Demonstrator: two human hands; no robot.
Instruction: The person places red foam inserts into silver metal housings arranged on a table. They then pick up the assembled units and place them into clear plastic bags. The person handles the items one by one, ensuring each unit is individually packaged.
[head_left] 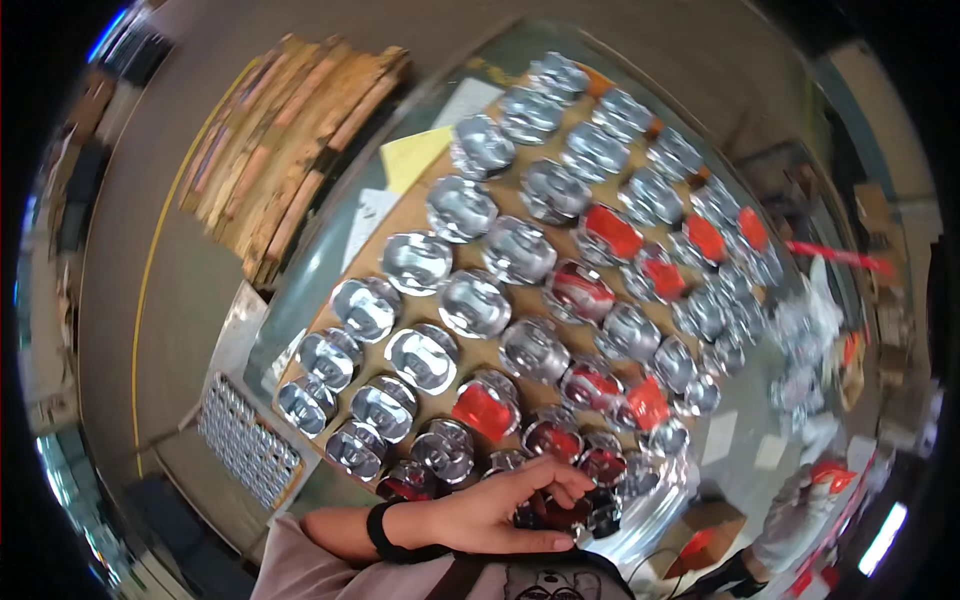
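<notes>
My left hand [500,508], with a black band at the wrist, reaches in from the lower edge. Its fingers and thumb curl round a dark, reddish-tinted piston [560,515] at the near edge of the board. Part of that piston is hidden by the fingers. Rows of shiny metal pistons [422,358] stand on the brown board [400,318] in front of me. Several carry red patches or red pieces on top, such as the red piece [485,412] left of centre. My right hand does not show.
The board rests on a glass-topped table [315,255]. A wooden pallet [300,140] lies on the floor at far left, and a tray of small metal parts [245,440] sits at left. Clear plastic bags [805,325] lie at right. Another person's grey sleeve [790,520] shows at lower right.
</notes>
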